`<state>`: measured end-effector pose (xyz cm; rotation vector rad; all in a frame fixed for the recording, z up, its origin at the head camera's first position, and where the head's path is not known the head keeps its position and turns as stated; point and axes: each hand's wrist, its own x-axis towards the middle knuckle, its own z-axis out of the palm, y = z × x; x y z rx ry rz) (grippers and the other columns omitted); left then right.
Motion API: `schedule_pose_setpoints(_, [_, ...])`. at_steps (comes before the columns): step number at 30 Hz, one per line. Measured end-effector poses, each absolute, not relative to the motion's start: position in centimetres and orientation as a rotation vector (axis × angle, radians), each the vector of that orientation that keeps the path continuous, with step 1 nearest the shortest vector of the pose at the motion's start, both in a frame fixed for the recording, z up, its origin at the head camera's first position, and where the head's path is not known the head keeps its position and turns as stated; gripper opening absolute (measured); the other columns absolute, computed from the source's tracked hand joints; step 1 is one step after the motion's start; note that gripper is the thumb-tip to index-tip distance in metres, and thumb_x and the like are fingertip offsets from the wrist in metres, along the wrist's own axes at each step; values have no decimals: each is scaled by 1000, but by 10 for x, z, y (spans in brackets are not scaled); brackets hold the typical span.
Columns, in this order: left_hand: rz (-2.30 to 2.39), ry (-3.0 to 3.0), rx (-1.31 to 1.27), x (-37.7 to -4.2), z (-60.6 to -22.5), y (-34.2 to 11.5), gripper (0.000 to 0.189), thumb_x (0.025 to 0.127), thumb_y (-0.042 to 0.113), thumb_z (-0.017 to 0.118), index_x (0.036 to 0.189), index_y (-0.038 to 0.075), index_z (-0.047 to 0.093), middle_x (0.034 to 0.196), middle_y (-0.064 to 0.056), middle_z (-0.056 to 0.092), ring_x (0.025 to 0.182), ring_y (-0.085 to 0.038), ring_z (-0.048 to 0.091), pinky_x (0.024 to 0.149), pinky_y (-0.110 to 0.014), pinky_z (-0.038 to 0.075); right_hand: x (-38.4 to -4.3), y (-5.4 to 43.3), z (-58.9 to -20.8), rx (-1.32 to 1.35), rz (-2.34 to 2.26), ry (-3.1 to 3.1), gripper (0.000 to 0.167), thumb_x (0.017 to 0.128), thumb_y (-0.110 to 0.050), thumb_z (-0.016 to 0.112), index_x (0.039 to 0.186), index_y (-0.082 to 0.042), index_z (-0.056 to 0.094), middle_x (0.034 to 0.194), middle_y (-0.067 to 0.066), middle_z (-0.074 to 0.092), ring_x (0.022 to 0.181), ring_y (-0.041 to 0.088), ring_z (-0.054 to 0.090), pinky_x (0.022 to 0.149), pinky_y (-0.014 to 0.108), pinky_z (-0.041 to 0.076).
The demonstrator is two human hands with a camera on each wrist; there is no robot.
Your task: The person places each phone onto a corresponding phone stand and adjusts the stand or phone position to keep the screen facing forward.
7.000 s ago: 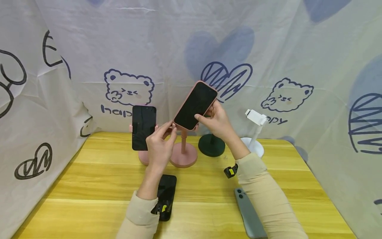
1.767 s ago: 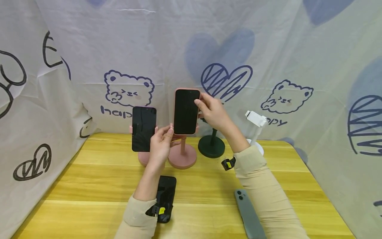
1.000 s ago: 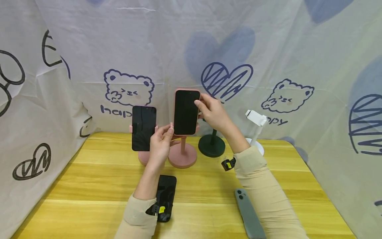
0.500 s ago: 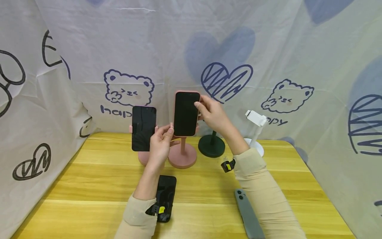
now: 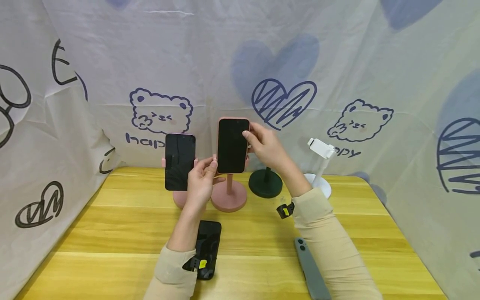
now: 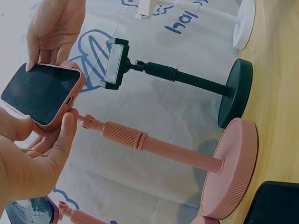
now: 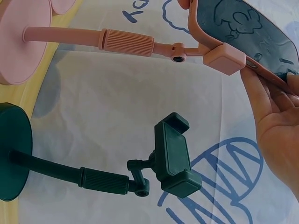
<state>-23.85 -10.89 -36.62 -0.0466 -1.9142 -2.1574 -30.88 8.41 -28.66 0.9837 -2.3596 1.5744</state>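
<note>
A smartphone [image 5: 232,146] in a pink case stands upright, screen facing me, in the clamp of the middle pink phone stand [image 5: 229,196]. My right hand [image 5: 268,143] pinches its upper right edge, thumb on the screen side and fingers behind. At the lower left, my left hand [image 5: 201,179] pinches the clamp's side with thumb and fingers, close against the phone. The right wrist view shows the other clamp end [image 7: 225,59] against the phone's side edge. Most of the clamp's back is hidden by the phone in the head view.
Another smartphone [image 5: 180,160] sits in a pink stand on the left. A green stand [image 5: 265,183] and a white stand [image 5: 321,148] are to the right. On the wooden table lie a black phone [image 5: 210,241], partly under my left forearm, and a grey-green phone [image 5: 312,268].
The pink-cased phone was tilted seven seconds ago and is now upright. Over the last second it has slid slightly downward with my right hand. My left hand has stayed at the clamp.
</note>
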Motion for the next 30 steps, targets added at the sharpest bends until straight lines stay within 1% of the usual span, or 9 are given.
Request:
schedule_pose_setpoints(6, [-2130, -1921, -56, -239, -367, -109, 37, 110, 12, 51, 142, -4, 57, 134, -23, 66, 114, -27, 69, 96, -31, 58, -308, 85, -287, 980, 1569, -2354, 28, 110, -13, 54, 132, 2, 62, 110, 20, 72, 95, 32, 74, 82, 40, 64])
schedule_pose_setpoints(12, [-2125, -1930, -43, -240, -367, -109, 36, 110, 13, 51, 142, -3, 58, 135, -22, 66, 120, -31, 68, 97, -31, 56, -306, 86, -288, 974, 1531, -2369, 29, 110, -14, 54, 132, 1, 63, 112, 19, 73, 95, 30, 75, 84, 38, 64])
schedule_pose_setpoints(17, [-2081, -1951, -44, -240, -369, -110, 37, 110, 16, 52, 141, -3, 59, 130, -23, 67, 118, -27, 66, 99, -34, 56, -304, 87, -292, 995, 1467, -2396, 29, 109, -12, 55, 134, 2, 64, 111, 19, 75, 98, 31, 75, 88, 40, 63])
schedule_pose_setpoints(19, [-2076, -1947, -49, -240, -369, -110, 37, 110, 17, 52, 140, -3, 60, 128, -22, 67, 117, -27, 66, 100, -34, 56, -304, 88, -294, 1004, 1424, -2406, 29, 109, -12, 55, 134, 2, 64, 110, 18, 75, 98, 29, 75, 90, 39, 62])
schedule_pose_setpoints(20, [-2077, -1948, -48, -239, -369, -110, 37, 110, 18, 52, 140, -3, 60, 127, -23, 68, 117, -27, 66, 100, -35, 56, -304, 88, -296, 1001, 1395, -2410, 29, 109, -12, 55, 133, 1, 65, 108, 17, 76, 94, 27, 75, 88, 37, 62])
schedule_pose_setpoints(22, [-2079, -1950, -47, -239, -370, -111, 37, 111, 19, 52, 140, -2, 60, 127, -22, 68, 118, -27, 67, 101, -35, 55, -304, 88, -299, 997, 1368, -2409, 29, 109, -12, 56, 133, 1, 66, 103, 16, 76, 82, 25, 70, 79, 32, 59])
schedule_pose_setpoints(25, [-2079, -1950, -45, -240, -370, -111, 37, 111, 18, 52, 140, -2, 60, 126, -22, 68, 118, -26, 66, 101, -35, 55, -304, 88, -303, 983, 1342, -2400, 28, 109, -14, 56, 131, 0, 67, 94, 13, 75, 66, 22, 55, 64, 29, 44])
schedule_pose_setpoints(26, [-2079, -1949, -46, -240, -370, -111, 37, 111, 18, 52, 140, -2, 60, 126, -22, 68, 118, -26, 66, 101, -35, 55, -304, 88, -303, 981, 1334, -2399, 28, 109, -14, 56, 131, 0, 67, 92, 12, 74, 62, 22, 49, 61, 30, 39])
schedule_pose_setpoints(30, [-2088, -1936, -52, -239, -370, -111, 37, 110, 17, 52, 141, -2, 60, 128, -21, 68, 118, -27, 66, 100, -35, 56, -303, 88, -305, 989, 1326, -2388, 28, 109, -15, 56, 131, -1, 67, 88, 11, 73, 57, 18, 42, 57, 28, 34])
